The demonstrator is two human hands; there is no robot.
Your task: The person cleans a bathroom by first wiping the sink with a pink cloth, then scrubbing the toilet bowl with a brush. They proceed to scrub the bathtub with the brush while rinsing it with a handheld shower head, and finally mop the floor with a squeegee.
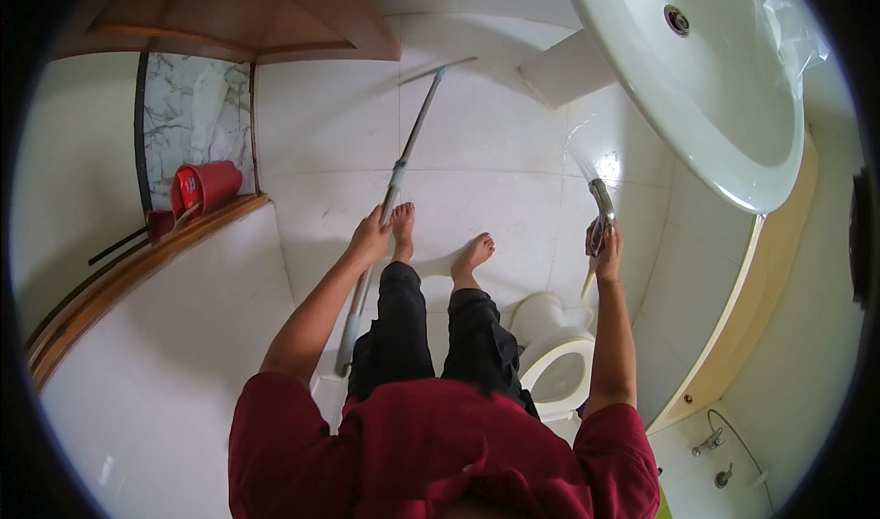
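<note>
My left hand (pixel 370 236) grips the metal pole of a floor squeegee (pixel 416 130), whose blade rests on the white tiled floor (pixel 481 134) ahead of me. The pole slants back past my left leg, its grey grip end near my hip. In my right hand (pixel 606 247) is a chrome handheld sprayer (pixel 602 199) with a pale hose (pixel 588 288) hanging below it. Water sprays from its head onto the floor tiles near the washbasin. My bare feet stand between the two tools.
A white washbasin (pixel 715 106) on a pedestal (pixel 567 68) overhangs the right side. A toilet (pixel 560 368) is beside my right leg. At the upper left are a brown wooden door (pixel 227 10) and a red bucket (pixel 220 182) by the doorway. Wall taps (pixel 708 443) sit lower right.
</note>
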